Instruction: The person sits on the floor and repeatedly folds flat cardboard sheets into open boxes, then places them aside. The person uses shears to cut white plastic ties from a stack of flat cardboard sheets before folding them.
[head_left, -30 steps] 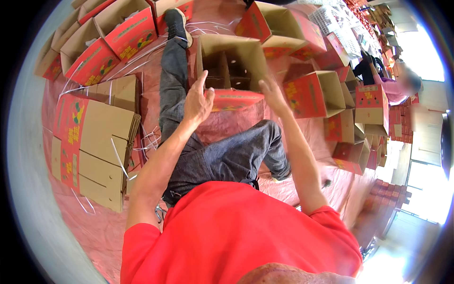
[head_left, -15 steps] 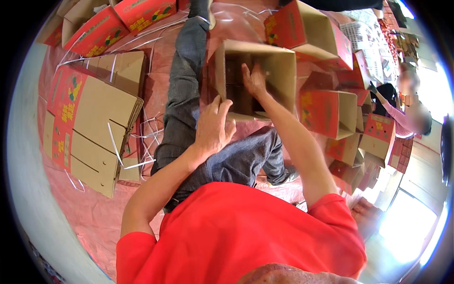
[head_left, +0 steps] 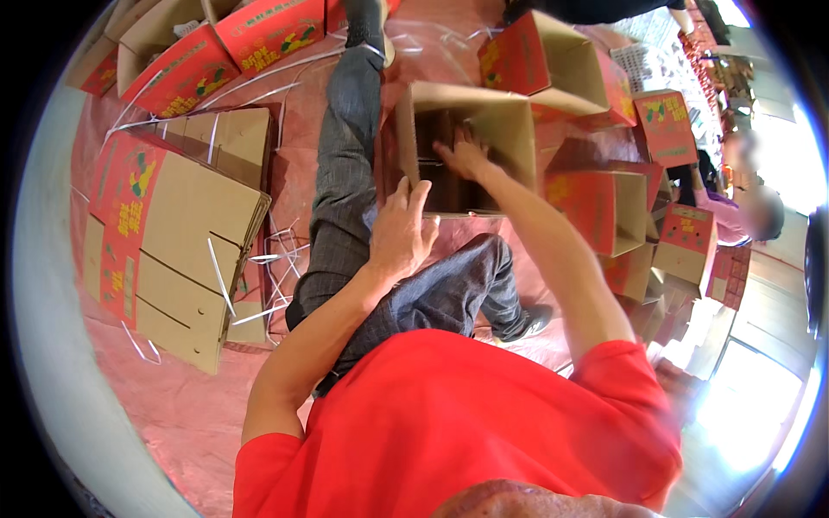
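In front of me stands an open-topped cardboard box (head_left: 511, 129), brown inside, with its flaps out of sight. My right hand (head_left: 466, 157) reaches down into it, fingers spread and a little blurred, near the darker flaps at the bottom. Nothing shows in that hand. My left hand (head_left: 401, 226) rests against the near left corner of the box, its fingers stretched along the edge; some fingertips are partly hidden by the wall.
Flattened cartons (head_left: 186, 250) lie stacked on the left, with loose white straps (head_left: 281, 259) beside them. Red cartons (head_left: 272, 39) stand at the far left; more open cartons (head_left: 596, 211) crowd the right. A co-worker in a pink sleeve (head_left: 724, 216) is beyond. Red sheeting (head_left: 173, 406) covers the floor.
My right hand has moved slightly within the box, lower and with fingers more spread. The box sits slightly lower in view. At the right, a red carton near the co-worker has turned and shifted.
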Available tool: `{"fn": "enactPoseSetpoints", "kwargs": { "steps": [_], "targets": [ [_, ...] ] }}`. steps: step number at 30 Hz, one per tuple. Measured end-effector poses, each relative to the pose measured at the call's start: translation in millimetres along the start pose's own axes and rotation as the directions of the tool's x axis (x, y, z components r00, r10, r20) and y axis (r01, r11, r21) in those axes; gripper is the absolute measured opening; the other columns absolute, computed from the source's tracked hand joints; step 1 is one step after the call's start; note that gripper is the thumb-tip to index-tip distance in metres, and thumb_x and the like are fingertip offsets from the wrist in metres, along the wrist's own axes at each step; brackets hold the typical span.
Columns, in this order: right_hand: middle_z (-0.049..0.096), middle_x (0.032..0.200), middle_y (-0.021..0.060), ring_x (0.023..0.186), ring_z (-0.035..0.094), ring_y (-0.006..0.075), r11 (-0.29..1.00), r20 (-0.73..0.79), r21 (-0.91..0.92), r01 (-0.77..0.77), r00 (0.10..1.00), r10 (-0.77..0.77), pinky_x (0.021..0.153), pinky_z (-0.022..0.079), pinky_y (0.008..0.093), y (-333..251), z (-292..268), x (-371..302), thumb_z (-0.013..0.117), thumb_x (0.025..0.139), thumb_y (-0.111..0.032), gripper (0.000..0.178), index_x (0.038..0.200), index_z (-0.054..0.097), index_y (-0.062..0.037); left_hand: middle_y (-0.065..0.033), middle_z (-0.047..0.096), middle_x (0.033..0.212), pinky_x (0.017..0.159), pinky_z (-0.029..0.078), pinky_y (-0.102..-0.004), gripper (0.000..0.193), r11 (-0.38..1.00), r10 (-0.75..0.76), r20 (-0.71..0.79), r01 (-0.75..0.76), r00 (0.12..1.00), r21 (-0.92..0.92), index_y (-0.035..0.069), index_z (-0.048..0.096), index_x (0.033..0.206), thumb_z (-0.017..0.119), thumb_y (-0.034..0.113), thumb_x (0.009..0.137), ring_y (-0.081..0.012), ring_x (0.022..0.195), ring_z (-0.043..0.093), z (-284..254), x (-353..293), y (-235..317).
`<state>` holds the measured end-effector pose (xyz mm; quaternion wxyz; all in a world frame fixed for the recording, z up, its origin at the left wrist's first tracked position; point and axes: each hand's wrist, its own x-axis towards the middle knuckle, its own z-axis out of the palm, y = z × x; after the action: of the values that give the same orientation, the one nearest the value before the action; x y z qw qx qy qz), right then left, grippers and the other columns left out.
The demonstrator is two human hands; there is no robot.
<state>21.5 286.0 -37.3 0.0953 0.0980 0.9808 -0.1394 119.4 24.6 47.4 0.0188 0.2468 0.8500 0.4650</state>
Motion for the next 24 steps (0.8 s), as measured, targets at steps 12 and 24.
{"fn": "enactPoseSetpoints", "kwargs": {
  "steps": [12,24],
  "targets": [
    [0.077,0.096,0.0246,0.094,0.076,0.0389,0.964,0.017,0.072,-0.258,0.966,0.257,0.083,0.06,0.0497,73,-113,-146,0.067,0.099,-0.03,0.035,0.11,0.076,0.0021,-0.0289,0.051,0.157,0.114,0.047,-0.0458,0.071,0.911,-0.091,-0.076,0.052,0.993,-0.409,-0.002,0.032,0.166,0.063,0.024,0.107,-0.0387,0.134,0.059,-15,-21,-7],
    [0.071,0.102,0.0028,0.084,0.064,0.0141,0.486,-0.386,0.874,0.028,0.649,0.656,0.071,0.053,0.0331,143,-272,-267,0.062,0.109,-0.024,0.025,0.118,0.074,-0.0034,-0.0244,0.072,0.128,0.095,0.058,-0.0368,0.048,0.874,-0.065,0.097,0.104,0.993,-0.475,-0.004,0.056,0.146,0.065,0.024,0.109,-0.0266,0.108,0.072,-10,-33,-47]
  ]
}}
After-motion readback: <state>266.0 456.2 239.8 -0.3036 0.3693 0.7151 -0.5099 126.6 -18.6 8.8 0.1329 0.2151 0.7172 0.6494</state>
